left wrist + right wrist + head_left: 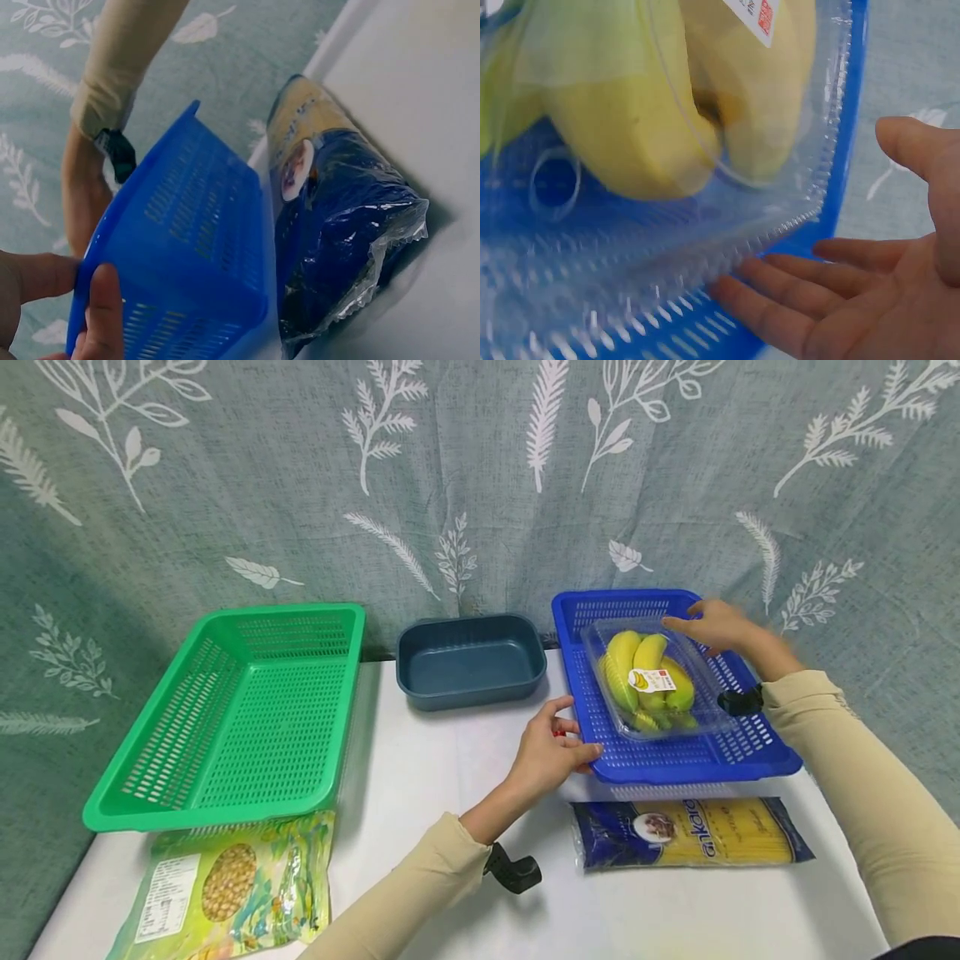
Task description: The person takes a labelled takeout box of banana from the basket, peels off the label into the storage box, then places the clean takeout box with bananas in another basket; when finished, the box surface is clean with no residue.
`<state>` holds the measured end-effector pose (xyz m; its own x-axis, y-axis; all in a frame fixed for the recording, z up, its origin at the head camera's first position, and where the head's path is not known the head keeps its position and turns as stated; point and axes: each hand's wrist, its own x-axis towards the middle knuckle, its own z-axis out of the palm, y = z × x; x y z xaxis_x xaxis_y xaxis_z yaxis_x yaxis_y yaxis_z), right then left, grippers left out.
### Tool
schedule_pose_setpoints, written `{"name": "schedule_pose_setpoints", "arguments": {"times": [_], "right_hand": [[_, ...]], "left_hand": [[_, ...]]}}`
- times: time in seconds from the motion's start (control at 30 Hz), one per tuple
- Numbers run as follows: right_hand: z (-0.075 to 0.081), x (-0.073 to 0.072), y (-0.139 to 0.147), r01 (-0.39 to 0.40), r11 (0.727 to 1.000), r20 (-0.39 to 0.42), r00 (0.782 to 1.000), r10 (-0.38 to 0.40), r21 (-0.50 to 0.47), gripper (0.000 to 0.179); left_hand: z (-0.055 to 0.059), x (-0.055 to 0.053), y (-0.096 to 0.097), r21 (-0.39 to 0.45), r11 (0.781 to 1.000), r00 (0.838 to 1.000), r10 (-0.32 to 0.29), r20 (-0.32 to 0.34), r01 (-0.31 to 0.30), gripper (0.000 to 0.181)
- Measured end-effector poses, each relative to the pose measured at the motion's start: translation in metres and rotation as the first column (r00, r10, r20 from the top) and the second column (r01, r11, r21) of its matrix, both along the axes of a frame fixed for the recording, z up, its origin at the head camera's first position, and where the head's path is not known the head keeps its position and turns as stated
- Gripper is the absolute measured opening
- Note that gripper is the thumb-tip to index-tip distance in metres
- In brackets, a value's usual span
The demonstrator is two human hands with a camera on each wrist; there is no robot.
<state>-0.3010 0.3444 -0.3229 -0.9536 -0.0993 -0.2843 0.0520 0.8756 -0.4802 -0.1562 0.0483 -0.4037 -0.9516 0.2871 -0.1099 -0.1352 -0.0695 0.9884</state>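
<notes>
A blue slotted basket (686, 772) stands at the right, holding a clear plastic box (711, 714) of yellow bananas (622, 662) with a white label. At the basket's near left corner my left hand (542, 753) pinches the rim; the left wrist view shows the thumb and a finger on either side of the rim (96, 238). My right hand (723, 625) is over the basket's far right corner. Its fingers (780, 304) are extended at the edge of the banana box in the right wrist view, with the thumb held apart.
Just in front of the blue basket lies a pack of spaghetti (690, 833). A dark blue tub (472, 687) stands at the back middle. On the left are a green slotted basket (281, 718) and a bag of chickpeas (232, 885). A patterned curtain (465, 485) hangs behind the table.
</notes>
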Motion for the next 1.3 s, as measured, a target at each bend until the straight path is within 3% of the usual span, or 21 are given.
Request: {"name": "schedule_pose_setpoints", "arguments": {"times": [0.2, 0.47, 0.67, 0.83, 1.03, 1.3], "right_hand": [[-0.012, -0.002, 0.0, 0.007, 1.0, 0.118, 0.993, -0.004, -0.024, 0.096], [-0.019, -0.005, 0.001, 0.045, 0.996, 0.185, 0.982, -0.03, -0.076, 0.082], [-0.022, -0.006, 0.005, 0.084, 0.987, 0.264, 0.963, -0.046, -0.136, 0.091], [-0.022, -0.005, 0.004, 0.19, 0.965, 0.354, 0.928, -0.116, -0.182, 0.096], [-0.022, -0.002, 0.002, 0.314, 0.915, 0.438, 0.881, -0.181, -0.255, 0.089], [-0.025, 0.0, -0.003, 0.362, 0.875, 0.428, 0.88, -0.206, -0.322, 0.076]], "left_hand": [[-0.003, 0.003, 0.003, 0.013, 1.0, 1.0, -0.008, 0.016, 0.008, 0.08], [-0.003, 0.005, 0.003, 0.024, 1.0, 1.0, -0.007, 0.016, 0.006, 0.079], [-0.002, 0.002, 0.002, 0.035, 0.999, 1.0, -0.005, 0.02, 0.004, 0.079], [-0.002, 0.001, 0.002, 0.034, 0.999, 1.0, 0.007, 0.025, -0.008, 0.079], [-0.001, 0.002, 0.002, 0.05, 0.999, 1.0, 0.0, 0.017, 0.0, 0.079], [-0.001, 0.002, 0.002, 0.069, 0.998, 0.999, 0.005, 0.043, -0.008, 0.078]]}}
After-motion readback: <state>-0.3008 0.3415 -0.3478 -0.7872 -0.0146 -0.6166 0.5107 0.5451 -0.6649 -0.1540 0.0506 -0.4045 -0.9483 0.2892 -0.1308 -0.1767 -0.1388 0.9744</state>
